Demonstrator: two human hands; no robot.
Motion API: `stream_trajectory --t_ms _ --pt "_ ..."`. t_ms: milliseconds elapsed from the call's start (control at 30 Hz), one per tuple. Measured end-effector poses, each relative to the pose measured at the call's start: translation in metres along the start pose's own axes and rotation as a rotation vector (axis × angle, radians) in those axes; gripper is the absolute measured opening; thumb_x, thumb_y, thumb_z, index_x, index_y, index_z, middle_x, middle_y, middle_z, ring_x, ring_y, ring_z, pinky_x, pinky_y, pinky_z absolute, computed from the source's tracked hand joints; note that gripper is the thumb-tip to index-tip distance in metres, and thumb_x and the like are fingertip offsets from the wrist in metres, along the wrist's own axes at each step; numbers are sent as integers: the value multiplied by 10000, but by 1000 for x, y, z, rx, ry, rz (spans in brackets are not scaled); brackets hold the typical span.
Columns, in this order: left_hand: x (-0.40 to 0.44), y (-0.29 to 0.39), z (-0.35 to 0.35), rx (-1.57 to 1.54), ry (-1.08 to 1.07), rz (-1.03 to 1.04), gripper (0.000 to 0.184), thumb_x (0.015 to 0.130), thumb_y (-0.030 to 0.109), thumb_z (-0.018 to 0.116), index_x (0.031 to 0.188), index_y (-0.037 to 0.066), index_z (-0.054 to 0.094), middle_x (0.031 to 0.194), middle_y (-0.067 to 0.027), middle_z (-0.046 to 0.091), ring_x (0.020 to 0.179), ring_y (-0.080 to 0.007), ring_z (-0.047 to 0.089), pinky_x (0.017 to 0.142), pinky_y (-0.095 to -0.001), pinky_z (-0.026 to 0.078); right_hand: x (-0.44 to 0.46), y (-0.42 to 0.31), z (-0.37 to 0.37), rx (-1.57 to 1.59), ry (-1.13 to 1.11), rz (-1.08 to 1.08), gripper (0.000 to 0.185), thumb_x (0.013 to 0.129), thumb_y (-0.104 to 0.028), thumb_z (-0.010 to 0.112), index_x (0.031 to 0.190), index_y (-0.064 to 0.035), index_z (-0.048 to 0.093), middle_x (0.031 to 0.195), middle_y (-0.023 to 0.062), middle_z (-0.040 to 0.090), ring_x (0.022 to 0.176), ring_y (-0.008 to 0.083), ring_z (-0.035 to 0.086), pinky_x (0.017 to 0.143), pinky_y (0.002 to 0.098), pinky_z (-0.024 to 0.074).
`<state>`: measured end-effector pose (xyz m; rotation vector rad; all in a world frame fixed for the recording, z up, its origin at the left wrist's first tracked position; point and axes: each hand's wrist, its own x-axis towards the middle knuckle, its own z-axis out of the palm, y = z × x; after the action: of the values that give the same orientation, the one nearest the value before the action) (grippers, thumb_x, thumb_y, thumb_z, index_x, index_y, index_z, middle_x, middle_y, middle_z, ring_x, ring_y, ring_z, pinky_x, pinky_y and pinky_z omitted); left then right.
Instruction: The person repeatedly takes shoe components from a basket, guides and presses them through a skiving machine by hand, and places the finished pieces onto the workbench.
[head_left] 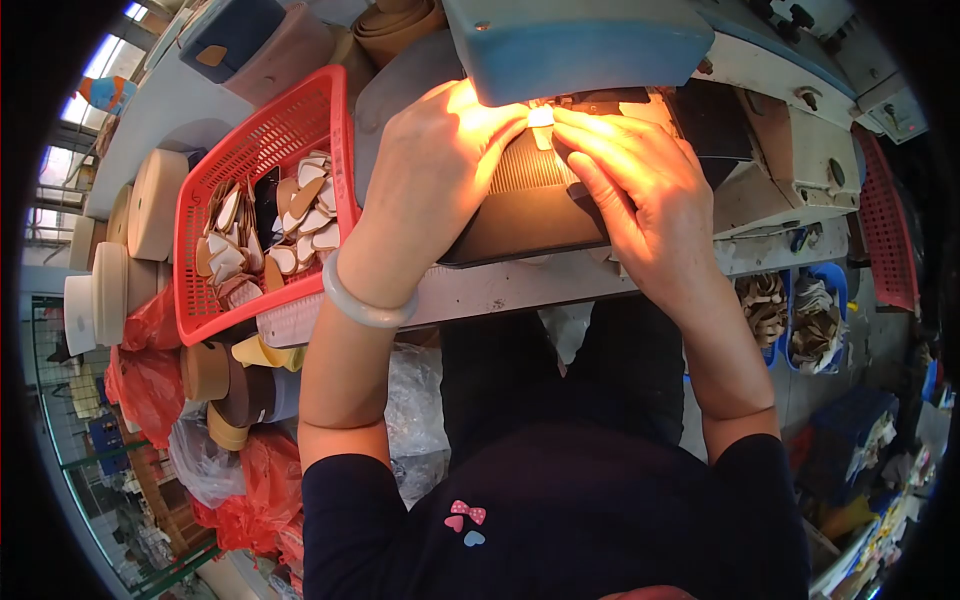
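Under the blue housing of a machine, a lamp lights a small pale piece brightly. My left hand reaches in from the left with thumb and fingers pinched at this piece. From the other side my right hand has its fingers pressed together, with the tips at the piece's right edge. Glare and the housing hide part of the fingertips. Below the hands lies a dark plate with a ribbed surface. A pale bangle circles my left wrist.
A red plastic basket holds many teardrop-shaped brown and white pieces left of the machine. Rolls of strip material and red plastic bags stand further left. At the right are blue bins of scraps and a red basket.
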<state>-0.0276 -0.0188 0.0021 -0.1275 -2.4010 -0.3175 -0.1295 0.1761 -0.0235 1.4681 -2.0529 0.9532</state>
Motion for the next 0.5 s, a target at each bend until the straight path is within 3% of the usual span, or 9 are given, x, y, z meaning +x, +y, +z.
stream_trajectory --t_ms 167,233,400,500 --pt "2 -11 6 47 8 -27 188 926 107 791 1094 31 823 1000 -163 792 913 -354 747 814 -421 592 -1 0 -1 25 -13 -5 249 1026 -159 707 1241 -71 798 1233 90 798 1133 279 722 993 404 518" --pt "2 -19 12 88 12 -26 196 933 130 785 1096 28 823 1006 -168 790 914 -364 747 817 -434 589 -1 4 3 14 51 -57 243 989 -165 737 1210 -88 802 1171 59 806 1055 252 729 931 386 526" --pt "-8 -21 4 81 -19 25 204 960 159 728 1095 7 744 1064 -139 731 1011 -350 698 888 -453 570 -37 -18 -5 157 178 -336 208 877 -130 839 1076 -92 794 1080 44 814 858 196 738 801 340 526" --pt "-33 -11 -14 -65 -21 -64 376 908 250 812 1169 -13 746 1190 -127 736 1164 -338 680 996 -429 538 -69 -32 13 290 24 -320 236 834 -104 857 1057 -86 783 1071 45 807 843 211 736 790 342 542"
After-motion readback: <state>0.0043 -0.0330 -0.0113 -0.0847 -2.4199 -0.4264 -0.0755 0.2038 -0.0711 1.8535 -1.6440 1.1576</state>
